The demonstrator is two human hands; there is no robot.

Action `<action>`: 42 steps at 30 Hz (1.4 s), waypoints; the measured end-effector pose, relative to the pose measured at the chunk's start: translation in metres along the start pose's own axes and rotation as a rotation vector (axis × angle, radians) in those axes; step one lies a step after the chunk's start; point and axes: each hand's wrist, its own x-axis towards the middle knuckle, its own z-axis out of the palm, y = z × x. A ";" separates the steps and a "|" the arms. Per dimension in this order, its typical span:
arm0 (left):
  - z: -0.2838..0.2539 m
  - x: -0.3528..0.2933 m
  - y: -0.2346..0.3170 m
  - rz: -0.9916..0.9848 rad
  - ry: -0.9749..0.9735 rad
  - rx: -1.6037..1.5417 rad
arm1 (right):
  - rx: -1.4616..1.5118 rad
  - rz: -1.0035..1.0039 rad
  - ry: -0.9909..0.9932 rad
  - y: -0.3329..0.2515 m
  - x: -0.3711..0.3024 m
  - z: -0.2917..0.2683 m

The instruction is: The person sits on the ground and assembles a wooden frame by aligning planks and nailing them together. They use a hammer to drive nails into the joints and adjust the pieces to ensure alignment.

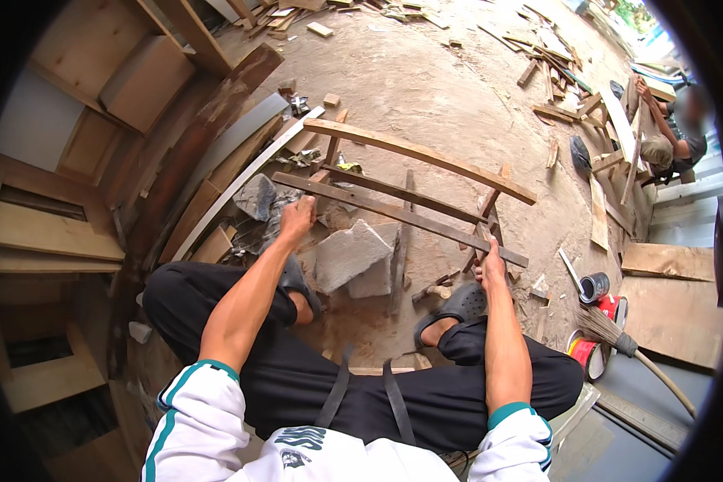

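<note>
A dark wooden frame (400, 212) of long rails joined by short crosspieces is held out in front of me, above the ground. My left hand (298, 218) is closed on it near the left end of the nearest rail. Toward the other end, my right hand (491, 263) grips the frame where a crosspiece meets that rail. The frame's lighter, slightly curved far rail (418, 157) lies farthest from me. Below the frame, between my feet, sits a broken grey stone block (353, 257). What looks like a hammer (436, 292) lies beside my right shoe.
Wooden cabinet frames (48, 233) and long boards (245, 173) line the left. A broom (610, 329), a dark can (594, 287) and a red can (589, 353) are at the right. Farther off, a person (675, 132) sits by scrap wood (546, 72). Offcuts litter the dirt floor.
</note>
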 end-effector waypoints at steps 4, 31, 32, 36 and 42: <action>0.003 0.030 0.023 0.106 0.036 0.044 | 0.096 -0.034 0.046 -0.023 -0.009 0.011; 0.160 -0.090 0.066 -0.176 -0.539 -0.050 | 0.533 0.216 -0.564 0.027 -0.088 0.149; 0.164 -0.093 0.065 -0.155 -0.525 -0.050 | 0.489 0.221 -0.579 0.026 -0.089 0.144; 0.177 -0.093 0.054 -0.095 -0.500 -0.052 | 0.238 0.240 -0.613 0.017 -0.097 0.119; 0.184 -0.079 0.037 -0.134 -0.499 0.036 | -0.423 -0.303 -0.127 -0.020 -0.100 0.061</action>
